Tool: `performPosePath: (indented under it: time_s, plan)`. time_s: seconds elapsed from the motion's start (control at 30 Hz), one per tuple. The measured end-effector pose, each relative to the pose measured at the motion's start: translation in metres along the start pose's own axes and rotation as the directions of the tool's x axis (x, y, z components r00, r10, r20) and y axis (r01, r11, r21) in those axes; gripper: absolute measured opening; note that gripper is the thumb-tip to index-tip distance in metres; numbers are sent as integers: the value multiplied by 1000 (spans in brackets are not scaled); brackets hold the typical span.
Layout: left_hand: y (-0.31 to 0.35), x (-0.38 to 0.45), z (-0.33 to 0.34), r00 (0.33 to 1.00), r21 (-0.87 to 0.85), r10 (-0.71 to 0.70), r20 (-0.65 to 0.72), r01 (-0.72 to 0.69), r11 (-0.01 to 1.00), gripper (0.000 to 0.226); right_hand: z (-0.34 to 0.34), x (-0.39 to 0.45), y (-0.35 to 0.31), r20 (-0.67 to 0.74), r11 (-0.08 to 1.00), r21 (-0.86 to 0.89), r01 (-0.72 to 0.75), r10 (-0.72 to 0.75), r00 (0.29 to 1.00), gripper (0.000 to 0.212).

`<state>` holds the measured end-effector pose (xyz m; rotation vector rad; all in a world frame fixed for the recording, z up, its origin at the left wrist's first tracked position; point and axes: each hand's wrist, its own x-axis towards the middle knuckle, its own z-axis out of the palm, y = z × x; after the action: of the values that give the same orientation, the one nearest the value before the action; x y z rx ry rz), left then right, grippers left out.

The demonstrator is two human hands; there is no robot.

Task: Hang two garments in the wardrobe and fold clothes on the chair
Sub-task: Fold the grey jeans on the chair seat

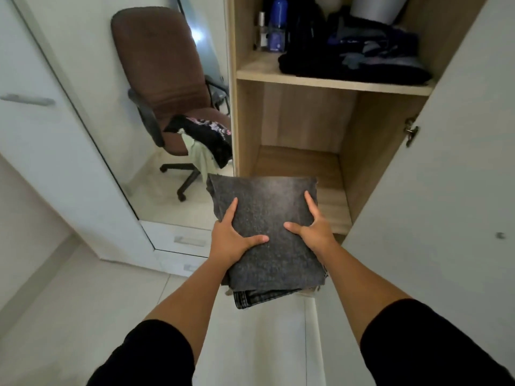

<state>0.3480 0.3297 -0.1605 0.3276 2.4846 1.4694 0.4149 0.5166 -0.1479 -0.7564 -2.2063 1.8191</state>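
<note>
A folded stack of dark grey denim [267,235] is carried at the mouth of the open wardrobe [303,118], its far edge just over the front of the bare lower shelf [331,207]. The stack is gripped from both sides: the left hand [234,240] is curled round its left edge with the thumb laid across the top, and the right hand [315,227] is curled round its right edge in the same way, thumb on top. At the near end of the stack the lower layers are seen splaying out beneath the top fold. The step in hand is judged to be the placing of the folded denim on the lower shelf. From here, the fold could be undone if the loose lower layers were caught on the shelf's front edge as the stack is pushed in, or if one side were released before the weight is borne by the shelf. The upper shelf [334,79] is already loaded with dark clothes [354,59] and bottles [276,26]. More garments [206,137] are left draped on the brown chair [158,62], partly hanging off the seat, so they could slide to the floor.
</note>
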Motion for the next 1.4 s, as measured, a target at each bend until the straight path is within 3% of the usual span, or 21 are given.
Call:
performPosePath:
  time_s: [0.3,0.73,1.0,1.4]
  plan:
    - [-23,121,95,978,56,183,105,-189,980,124,-38,94,71,-194,989,31,143,-134,972,88]
    - [-92,218,173,852,22,523,-4,-523,852,115,-37,209,178,-334,889,-68,453,-448,829,84]
    - [-82,284,200,893,9,445,67,-446,895,113,-51,273,174,-333,921,-134,367,-391,858,86]
    - [-68,515,276,955,81,226,190,-245,966,113,-71,512,186,-273,951,-282,126,-206,940,80]
